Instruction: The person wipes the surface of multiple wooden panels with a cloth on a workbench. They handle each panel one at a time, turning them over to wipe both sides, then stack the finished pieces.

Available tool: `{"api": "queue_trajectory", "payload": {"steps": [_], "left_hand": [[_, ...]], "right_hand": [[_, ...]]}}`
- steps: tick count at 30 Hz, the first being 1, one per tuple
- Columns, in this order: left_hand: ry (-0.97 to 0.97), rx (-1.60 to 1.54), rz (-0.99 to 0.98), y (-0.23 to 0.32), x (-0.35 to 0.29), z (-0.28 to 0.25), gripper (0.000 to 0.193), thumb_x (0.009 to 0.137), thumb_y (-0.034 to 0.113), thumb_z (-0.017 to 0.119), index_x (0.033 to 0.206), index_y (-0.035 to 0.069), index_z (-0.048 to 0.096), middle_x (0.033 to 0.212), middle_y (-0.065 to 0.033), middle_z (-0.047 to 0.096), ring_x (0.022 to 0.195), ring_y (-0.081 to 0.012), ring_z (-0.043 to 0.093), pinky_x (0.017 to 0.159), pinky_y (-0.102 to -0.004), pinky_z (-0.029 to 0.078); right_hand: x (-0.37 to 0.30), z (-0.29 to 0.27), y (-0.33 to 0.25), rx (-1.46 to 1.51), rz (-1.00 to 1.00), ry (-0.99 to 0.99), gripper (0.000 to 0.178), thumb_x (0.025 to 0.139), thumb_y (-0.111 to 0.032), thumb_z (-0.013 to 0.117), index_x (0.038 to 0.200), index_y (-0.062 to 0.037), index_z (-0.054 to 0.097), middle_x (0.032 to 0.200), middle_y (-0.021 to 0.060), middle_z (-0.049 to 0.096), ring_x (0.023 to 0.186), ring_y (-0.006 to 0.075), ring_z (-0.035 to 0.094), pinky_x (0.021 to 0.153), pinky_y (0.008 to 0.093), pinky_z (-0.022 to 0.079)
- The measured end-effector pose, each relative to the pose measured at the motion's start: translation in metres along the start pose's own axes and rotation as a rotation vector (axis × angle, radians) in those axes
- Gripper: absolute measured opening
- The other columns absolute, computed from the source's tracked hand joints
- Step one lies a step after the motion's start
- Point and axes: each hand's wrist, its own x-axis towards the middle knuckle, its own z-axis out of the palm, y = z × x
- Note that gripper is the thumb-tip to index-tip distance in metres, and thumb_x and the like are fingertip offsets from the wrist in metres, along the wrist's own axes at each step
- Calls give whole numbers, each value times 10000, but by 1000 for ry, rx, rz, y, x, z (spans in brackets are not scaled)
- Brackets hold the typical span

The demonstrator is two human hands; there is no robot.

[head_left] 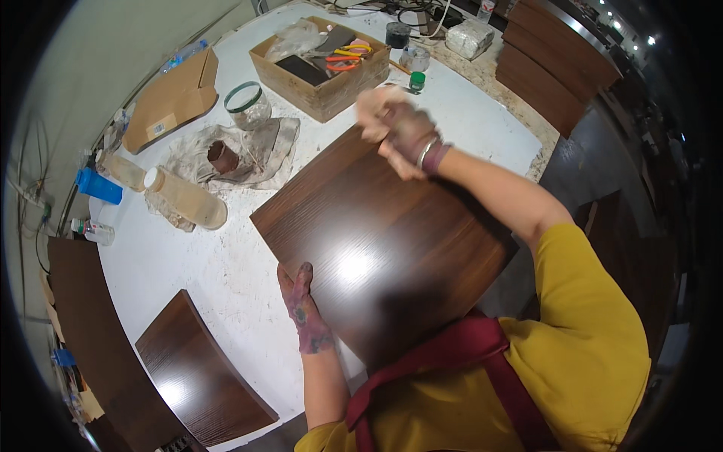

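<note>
A dark brown wood-grain board (361, 218) lies tilted across the table in front of me, its glossy face catching the light. My left hand (305, 316), in a stained purplish glove, grips the board's left edge, with some fingers hidden under or behind it. Over the far right corner, my right hand (414, 135) is closed on a crumpled pale pink cloth (374, 113). The right hand and cloth are blurred by motion; whether the cloth touches the board there I cannot tell.
A smaller brown board (199, 373) lies at the left. Beyond are a bottle of cloudy liquid (188, 200), a stained rag (271, 154) under a brown-stained cup (223, 157), a glass jar (248, 109), and a cardboard box (324, 94) with pliers. Stacked boards (546, 64) stand far right.
</note>
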Motion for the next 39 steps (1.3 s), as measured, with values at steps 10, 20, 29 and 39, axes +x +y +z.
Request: {"api": "queue_trajectory", "payload": {"steps": [10,20,29,39], "left_hand": [[-64,115,136,-19,7,-16,454,910,205,537,1304,15,417,1117,-73,546,1016,-166,539,897,-295,436],[-183,260,285,-20,4,-8,416,934,265,502,1264,16,450,1061,-51,549,957,-145,535,867,-290,440],[-142,234,105,-8,8,-3,508,955,461,455,1087,-23,533,956,-59,551,863,-156,522,783,-311,435],[-99,354,-46,-28,-73,-24,349,922,395,580,939,47,554,807,-4,533,741,-105,502,628,-264,407]], "right_hand": [[-37,57,-46,52,-190,-3,448,972,-342,261,1262,-151,545,1279,83,575,1213,224,506,1039,341,377],[-7,25,38,750,26,-114,348,968,-374,394,1073,-152,641,960,22,655,723,111,587,582,300,497],[-55,21,-62,856,-685,-444,169,790,-341,564,810,-173,554,851,-29,532,757,150,492,581,315,394],[-203,-36,-2,60,-765,-111,493,723,-235,675,1194,-136,574,1245,79,537,1153,287,515,990,392,395]]}}
